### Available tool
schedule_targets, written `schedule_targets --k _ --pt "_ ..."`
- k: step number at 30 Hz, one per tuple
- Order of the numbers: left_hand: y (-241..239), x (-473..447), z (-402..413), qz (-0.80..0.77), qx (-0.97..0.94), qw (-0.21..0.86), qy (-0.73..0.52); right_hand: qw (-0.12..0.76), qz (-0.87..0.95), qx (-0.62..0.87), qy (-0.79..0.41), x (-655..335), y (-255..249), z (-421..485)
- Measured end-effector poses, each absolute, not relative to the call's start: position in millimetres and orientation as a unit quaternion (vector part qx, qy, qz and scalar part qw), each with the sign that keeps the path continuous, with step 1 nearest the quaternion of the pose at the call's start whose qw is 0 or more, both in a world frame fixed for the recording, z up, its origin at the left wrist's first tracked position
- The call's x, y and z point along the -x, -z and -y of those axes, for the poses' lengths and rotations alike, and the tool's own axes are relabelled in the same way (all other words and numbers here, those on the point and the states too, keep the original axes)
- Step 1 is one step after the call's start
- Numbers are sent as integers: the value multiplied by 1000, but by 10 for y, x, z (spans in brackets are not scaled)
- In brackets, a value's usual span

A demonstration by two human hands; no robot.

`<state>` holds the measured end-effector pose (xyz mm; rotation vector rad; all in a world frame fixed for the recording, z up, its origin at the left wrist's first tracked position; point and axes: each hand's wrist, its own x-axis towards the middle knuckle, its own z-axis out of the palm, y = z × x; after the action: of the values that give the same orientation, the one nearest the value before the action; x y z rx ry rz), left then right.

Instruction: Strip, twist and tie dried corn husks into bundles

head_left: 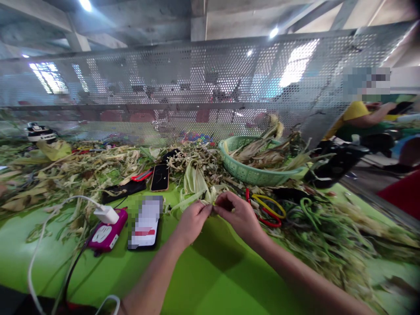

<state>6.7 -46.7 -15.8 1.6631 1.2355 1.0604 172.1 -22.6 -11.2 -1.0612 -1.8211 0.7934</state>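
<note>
I see my left hand (193, 220) and right hand (239, 214) meeting over the middle of the green table (210, 271). The fingers of both are pinched narrow on the near end of a pale husk (193, 181). The rest of it fans away from me toward the far litter of leaves. The fingertips almost touch, so the piece between them is short. I cannot make out how it is folded there.

I judge the husk very light, thin and soft enough to bend, with a dry, papery grain that would split lengthwise under a sideways pull. It looks neither slippery nor heavy. A fingertip pinch near the end, along the grain, seems the safe hold, since a hard squeeze could crease or tear it.

Just right of my right hand lie red and yellow loops (267, 210), and farther off is a green basket (249, 174) full of husks. To the left, near me, a phone (146, 223) lies beside a pink power strip (106, 234).
</note>
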Motion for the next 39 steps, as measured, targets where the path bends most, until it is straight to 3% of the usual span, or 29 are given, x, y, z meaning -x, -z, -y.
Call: schedule_targets --k 4,9,14,27,32,39 --pt "168 -56 445 -459 -665 410 -424 447 657 420 -438 -1711 131 191" --pt "194 -63 427 -471 -643 467 -382 470 632 404 -464 -1713 54 220" --pt "166 -72 430 -467 -528 571 -420 430 648 356 -519 -1725 -14 242" --pt "177 -49 440 -462 -493 558 -483 374 800 346 -316 -1745 22 224" --pt "97 -22 464 -447 -492 588 -461 377 797 372 -291 -1746 14 204" --pt "131 -31 426 -446 -561 527 -457 387 762 408 -320 -1750 39 195"
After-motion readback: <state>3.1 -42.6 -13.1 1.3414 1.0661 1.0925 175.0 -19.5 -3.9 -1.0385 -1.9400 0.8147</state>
